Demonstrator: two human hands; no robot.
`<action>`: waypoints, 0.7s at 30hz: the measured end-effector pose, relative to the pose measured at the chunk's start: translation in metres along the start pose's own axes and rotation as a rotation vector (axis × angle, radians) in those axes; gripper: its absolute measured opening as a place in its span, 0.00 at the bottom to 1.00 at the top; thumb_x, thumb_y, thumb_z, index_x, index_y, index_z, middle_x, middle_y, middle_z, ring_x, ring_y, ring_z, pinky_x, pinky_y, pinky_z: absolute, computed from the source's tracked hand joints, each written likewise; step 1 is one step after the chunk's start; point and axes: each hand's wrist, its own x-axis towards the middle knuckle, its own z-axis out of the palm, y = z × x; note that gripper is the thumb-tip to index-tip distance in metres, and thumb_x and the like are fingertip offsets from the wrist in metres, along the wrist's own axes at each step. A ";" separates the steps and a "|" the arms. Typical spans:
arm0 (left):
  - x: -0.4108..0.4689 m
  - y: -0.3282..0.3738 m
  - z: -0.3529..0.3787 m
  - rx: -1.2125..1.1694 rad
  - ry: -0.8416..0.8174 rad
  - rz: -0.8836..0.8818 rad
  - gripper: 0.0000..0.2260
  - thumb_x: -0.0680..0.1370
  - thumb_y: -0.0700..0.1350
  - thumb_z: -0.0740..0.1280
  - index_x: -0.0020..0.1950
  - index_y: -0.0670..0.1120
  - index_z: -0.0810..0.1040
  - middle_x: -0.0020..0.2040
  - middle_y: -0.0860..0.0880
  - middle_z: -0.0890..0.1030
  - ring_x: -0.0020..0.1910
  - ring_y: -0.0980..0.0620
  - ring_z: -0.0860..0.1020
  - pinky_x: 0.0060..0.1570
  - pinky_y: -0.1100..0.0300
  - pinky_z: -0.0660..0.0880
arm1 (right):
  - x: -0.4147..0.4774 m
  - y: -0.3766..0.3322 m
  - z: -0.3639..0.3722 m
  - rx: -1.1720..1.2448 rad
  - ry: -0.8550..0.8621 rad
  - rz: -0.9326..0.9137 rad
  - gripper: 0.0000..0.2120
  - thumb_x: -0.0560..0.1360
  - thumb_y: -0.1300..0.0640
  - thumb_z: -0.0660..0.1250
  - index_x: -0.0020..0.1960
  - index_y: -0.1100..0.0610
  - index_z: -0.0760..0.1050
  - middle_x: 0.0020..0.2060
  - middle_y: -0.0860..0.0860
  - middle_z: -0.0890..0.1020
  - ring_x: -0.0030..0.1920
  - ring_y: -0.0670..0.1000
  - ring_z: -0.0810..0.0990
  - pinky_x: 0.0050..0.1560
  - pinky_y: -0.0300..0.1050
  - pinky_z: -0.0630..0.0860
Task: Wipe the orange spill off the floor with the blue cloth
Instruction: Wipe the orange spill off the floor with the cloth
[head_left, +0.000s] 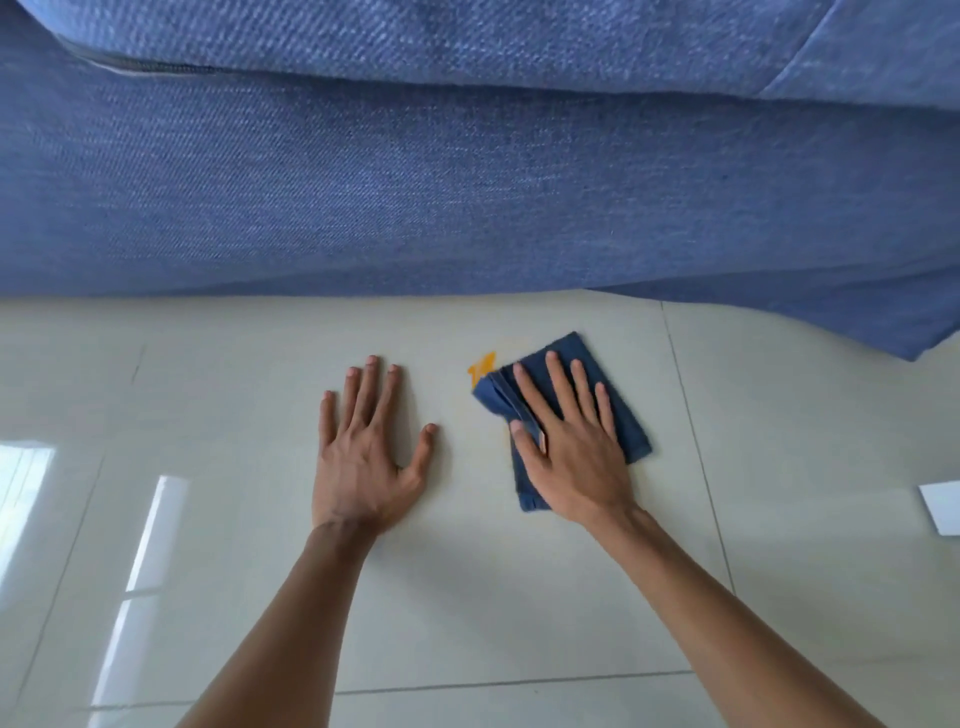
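Observation:
A folded blue cloth (626, 415) lies flat on the pale tiled floor (467, 597). My right hand (569, 441) presses down on it with fingers spread, thumb along the cloth's left fold. A small patch of orange spill (482, 365) shows on the tile just beyond the cloth's upper left corner; a faint yellowish smear continues along the cloth's far edge. My left hand (366, 447) rests palm down on the bare tile to the left of the cloth, fingers apart, holding nothing.
A blue fabric sofa (467, 182) fills the far side of the view, its lower edge close behind the spill. A white sheet-like object (943, 506) lies at the right edge. Window reflections gleam on the tiles at the left.

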 end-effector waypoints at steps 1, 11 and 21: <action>0.000 0.000 0.000 -0.011 -0.002 0.000 0.34 0.78 0.63 0.53 0.81 0.50 0.52 0.82 0.50 0.49 0.81 0.49 0.48 0.78 0.47 0.46 | -0.014 0.018 -0.004 -0.016 -0.011 -0.024 0.29 0.80 0.41 0.50 0.80 0.42 0.53 0.81 0.50 0.53 0.81 0.55 0.50 0.79 0.57 0.47; 0.000 -0.002 0.002 -0.014 0.017 0.000 0.33 0.79 0.63 0.52 0.81 0.50 0.53 0.82 0.50 0.50 0.81 0.49 0.48 0.79 0.47 0.46 | -0.015 0.005 -0.004 0.009 -0.006 -0.023 0.28 0.80 0.40 0.48 0.80 0.42 0.52 0.81 0.50 0.52 0.81 0.55 0.48 0.79 0.58 0.47; -0.001 -0.002 0.002 -0.037 0.006 -0.004 0.33 0.79 0.63 0.52 0.81 0.52 0.50 0.82 0.52 0.47 0.81 0.51 0.45 0.79 0.49 0.44 | -0.010 -0.021 0.003 0.004 0.023 0.097 0.29 0.80 0.41 0.47 0.80 0.43 0.50 0.81 0.52 0.52 0.81 0.57 0.48 0.79 0.60 0.47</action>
